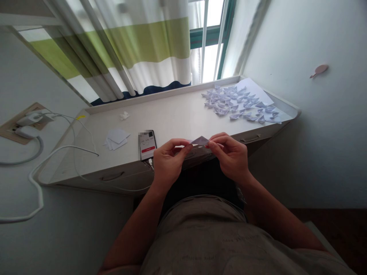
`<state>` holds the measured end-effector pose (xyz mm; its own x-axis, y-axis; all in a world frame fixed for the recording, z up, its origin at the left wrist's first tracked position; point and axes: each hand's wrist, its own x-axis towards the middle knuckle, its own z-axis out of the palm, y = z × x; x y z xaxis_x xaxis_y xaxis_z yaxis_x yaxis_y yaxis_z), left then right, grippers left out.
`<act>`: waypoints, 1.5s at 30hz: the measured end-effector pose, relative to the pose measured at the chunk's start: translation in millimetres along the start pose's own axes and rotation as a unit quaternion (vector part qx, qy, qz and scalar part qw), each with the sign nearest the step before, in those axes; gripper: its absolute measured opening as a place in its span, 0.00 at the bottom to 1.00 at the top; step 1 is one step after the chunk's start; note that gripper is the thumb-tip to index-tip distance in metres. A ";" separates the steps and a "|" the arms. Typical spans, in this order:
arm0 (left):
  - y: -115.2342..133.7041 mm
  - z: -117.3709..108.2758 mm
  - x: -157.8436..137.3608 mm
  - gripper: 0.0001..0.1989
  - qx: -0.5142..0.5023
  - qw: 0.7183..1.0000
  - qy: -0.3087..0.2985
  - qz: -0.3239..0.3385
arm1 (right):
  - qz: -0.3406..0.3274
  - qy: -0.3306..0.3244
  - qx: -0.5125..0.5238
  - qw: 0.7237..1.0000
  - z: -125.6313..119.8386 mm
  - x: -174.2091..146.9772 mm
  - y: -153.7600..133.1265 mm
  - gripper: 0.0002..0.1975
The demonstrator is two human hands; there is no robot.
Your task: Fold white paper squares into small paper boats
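Left hand (169,162) and right hand (233,157) held a folded paper (200,140).
Their fingers (185,150) pinched its ends, partly hiding them; the phone (147,144) was partly pixelated.

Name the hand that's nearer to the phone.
Left. The left hand is just to the right of the phone; the right hand is farther right, past the folded paper that both hands pinch.
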<state>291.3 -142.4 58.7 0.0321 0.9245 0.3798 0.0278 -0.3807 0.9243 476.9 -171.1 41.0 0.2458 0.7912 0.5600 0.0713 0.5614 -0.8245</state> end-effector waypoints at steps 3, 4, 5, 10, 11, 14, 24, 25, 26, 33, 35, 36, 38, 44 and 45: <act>0.6 -2.4 1.3 0.09 0.000 1.000 -0.018 -0.003 | -0.005 -0.010 -0.007 1.000 -1.0 -1.0 1.4 0.09; 0.0 -3.0 2.0 0.10 0.000 1.000 -0.016 0.000 | -0.008 -0.017 -0.009 1.000 -1.3 -1.3 1.9 0.08; -1.2 -3.3 2.9 0.10 -0.003 1.000 -0.011 0.002 | -0.009 -0.023 -0.010 1.000 -1.6 -1.6 2.4 0.08; -10.9 -0.9 8.4 0.19 -0.090 0.995 -0.001 -0.033 | 0.002 -0.038 0.012 0.999 0.0 -1.9 2.8 0.06; -12.5 0.0 9.0 0.18 -0.106 0.993 -0.006 -0.050 | 0.005 -0.039 0.017 0.999 0.8 -1.8 2.3 0.06; -13.6 2.5 8.7 0.19 -0.131 0.987 -0.034 -0.090 | 0.014 -0.034 0.024 0.999 3.1 -1.3 0.9 0.08; -21.2 -1.7 5.5 0.03 -0.063 0.982 -0.028 0.177 | 0.153 -0.050 0.099 0.982 -3.3 2.9 1.9 0.14; -22.0 -4.3 7.1 0.02 -0.044 0.972 -0.045 0.228 | 0.177 -0.051 0.112 0.977 -4.4 3.2 1.8 0.15; -22.1 -7.0 8.7 0.05 -0.016 0.963 -0.058 0.263 | 0.195 -0.050 0.122 0.972 -5.4 3.4 1.5 0.15; -16.5 -20.3 14.6 0.10 0.100 0.923 -0.101 0.357 | 0.244 -0.032 0.140 0.959 -8.5 5.0 -1.4 0.17; -18.0 -22.1 14.9 0.13 0.116 0.911 -0.110 0.381 | 0.251 -0.031 0.137 0.958 -7.6 5.7 -2.8 0.18; -19.0 -22.1 14.9 0.14 0.121 0.907 -0.111 0.389 | 0.249 -0.029 0.136 0.958 -6.5 5.8 -3.7 0.18; -20.9 -19.7 14.4 0.15 0.124 0.902 -0.096 0.401 | 0.235 -0.018 0.141 0.962 -2.6 4.8 -5.9 0.18; -23.6 1.7 4.8 0.14 0.102 0.913 0.014 0.395 | 0.151 -0.023 0.143 0.978 17.6 -4.7 -8.9 0.20; -23.9 4.9 2.7 0.14 0.100 0.915 0.014 0.390 | 0.141 -0.023 0.128 0.981 20.1 -5.7 -8.1 0.20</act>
<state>295.6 -130.9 37.5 0.0941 0.3686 0.9248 0.1892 -0.9186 0.3469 455.5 -175.2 46.2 0.1763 0.9307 0.3206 -0.2399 0.3565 -0.9030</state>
